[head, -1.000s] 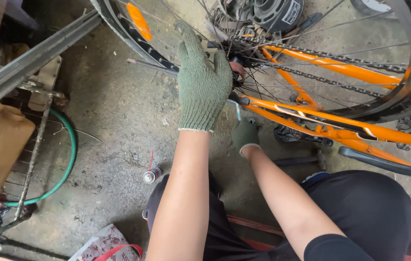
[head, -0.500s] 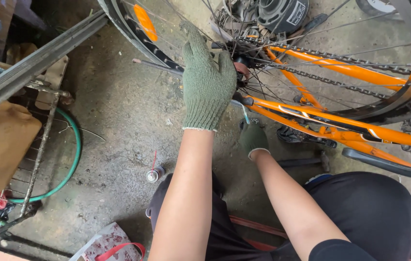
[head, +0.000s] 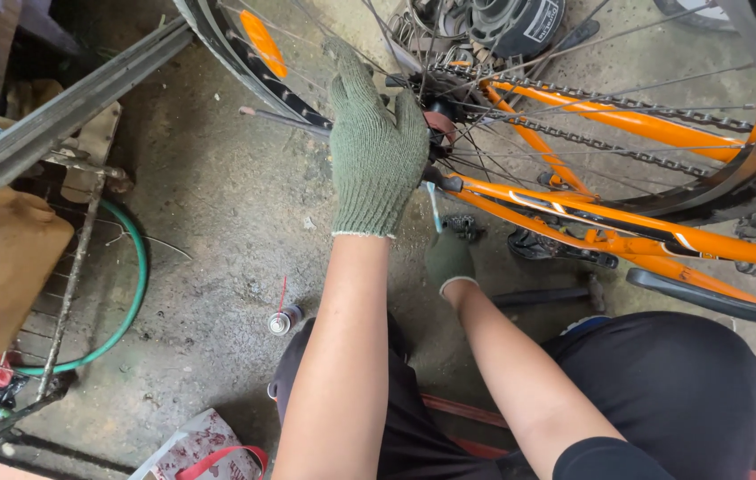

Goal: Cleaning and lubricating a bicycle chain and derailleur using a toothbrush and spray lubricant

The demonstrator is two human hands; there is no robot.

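Head view: left hand (head: 376, 151) is being pressed flat by hub (head: 438, 124), right hand (head: 449, 258) is being closed on wrench (head: 434, 206) w/ slip risk into spokes (head: 520, 133).

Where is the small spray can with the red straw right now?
In the head view, the spray can stands on the concrete floor, lower left of centre, just left of the left forearm and right of the green hose.

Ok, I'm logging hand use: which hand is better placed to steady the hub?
Left, probably. The left hand lies on the hub; the right hand sits lower, below the frame, holding a thin tool.
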